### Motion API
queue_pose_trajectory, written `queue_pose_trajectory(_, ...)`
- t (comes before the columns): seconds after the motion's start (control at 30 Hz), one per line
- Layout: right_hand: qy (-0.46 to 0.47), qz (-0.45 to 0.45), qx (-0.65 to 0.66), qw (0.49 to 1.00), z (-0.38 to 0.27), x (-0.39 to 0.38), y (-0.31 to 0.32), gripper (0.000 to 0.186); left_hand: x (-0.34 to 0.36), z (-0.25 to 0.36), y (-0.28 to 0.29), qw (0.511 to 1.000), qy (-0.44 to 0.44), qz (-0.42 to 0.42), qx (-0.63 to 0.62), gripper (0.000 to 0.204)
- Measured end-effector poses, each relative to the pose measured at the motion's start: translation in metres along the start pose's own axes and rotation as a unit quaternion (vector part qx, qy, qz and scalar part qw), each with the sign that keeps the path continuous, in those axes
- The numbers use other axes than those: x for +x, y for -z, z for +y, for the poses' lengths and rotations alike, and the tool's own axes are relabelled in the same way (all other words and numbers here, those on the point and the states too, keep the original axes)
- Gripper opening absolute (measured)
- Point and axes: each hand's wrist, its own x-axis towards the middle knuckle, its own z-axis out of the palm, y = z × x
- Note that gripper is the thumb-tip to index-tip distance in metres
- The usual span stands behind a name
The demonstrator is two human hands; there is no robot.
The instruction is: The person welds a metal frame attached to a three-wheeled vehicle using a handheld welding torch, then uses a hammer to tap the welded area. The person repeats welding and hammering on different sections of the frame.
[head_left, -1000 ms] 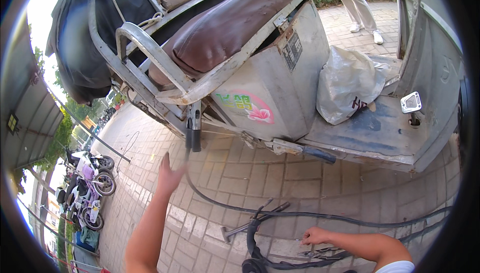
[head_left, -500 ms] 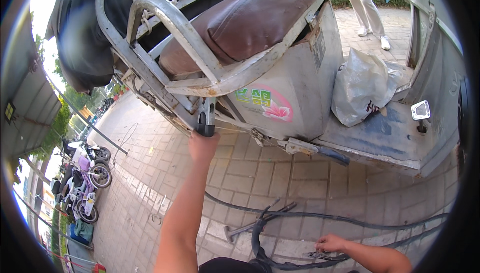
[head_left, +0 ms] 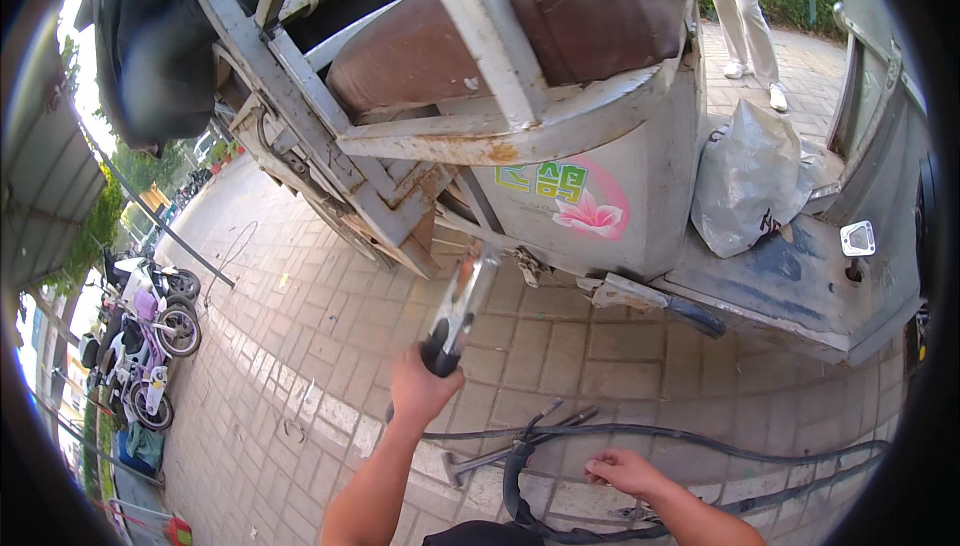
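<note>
My left hand (head_left: pixel 424 387) grips the black handle of a metal clamp tool (head_left: pixel 460 301), which is held out below the rusty frame (head_left: pixel 498 146) of a grey three-wheeled vehicle; the tool's top is blurred. A black cable (head_left: pixel 660 434) runs along the paving from near that hand. My right hand (head_left: pixel 620 471) hangs low at the right over the cables, fingers curled; I cannot make out whether they hold something small. A T-shaped metal tool (head_left: pixel 460 466) lies beside a black looped hose (head_left: pixel 515 486). The vehicle has a brown padded seat (head_left: pixel 590 16) and a grey side panel (head_left: pixel 640 196).
A crumpled plastic bag (head_left: pixel 745 186) sits on the footboard (head_left: pixel 755 296). Beyond stands a person in white trousers (head_left: pixel 740 6) by a hedge. Parked scooters (head_left: pixel 150 336) line the left, near a leaning pole (head_left: pixel 185 246) and a canopy (head_left: pixel 45 206). Black cloth (head_left: pixel 140 36) hangs over the vehicle's back.
My left hand rose to the tool at the frame, closed on its handle and drew it down and away from the frame. My right hand shifted slightly; the view moved closer to the seat frame.
</note>
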Motion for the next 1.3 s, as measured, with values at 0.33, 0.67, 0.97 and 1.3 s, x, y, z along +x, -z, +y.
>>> queue_pose_trajectory(0.33, 0.178, -0.038, 0.141, 0.973, -0.161, 0.072, -0.115, 0.076, -0.068, -0.014, 0.012, 0.999, 0.016, -0.032, -0.026, 0.079)
queue_pose_trajectory(0.67, 0.214, -0.182, 0.257, 0.925, -0.199, 0.039, -0.139, 0.058, -0.062, 0.052, 0.053, 0.978, 0.029, -0.206, -0.029, 0.073)
queue_pose_trajectory(0.97, 0.156, -0.186, 0.512, 0.824, -0.172, 0.032, -0.109, 0.042, -0.061, 0.097, 0.046, 0.926, -0.144, -0.342, 0.068, 0.098)
queue_pose_trajectory(1.3, -0.137, 0.101, 0.647, 0.743, -0.017, 0.121, -0.149, 0.037, -0.008, 0.289, 0.114, 0.811, -0.533, 0.147, 0.192, 0.071)
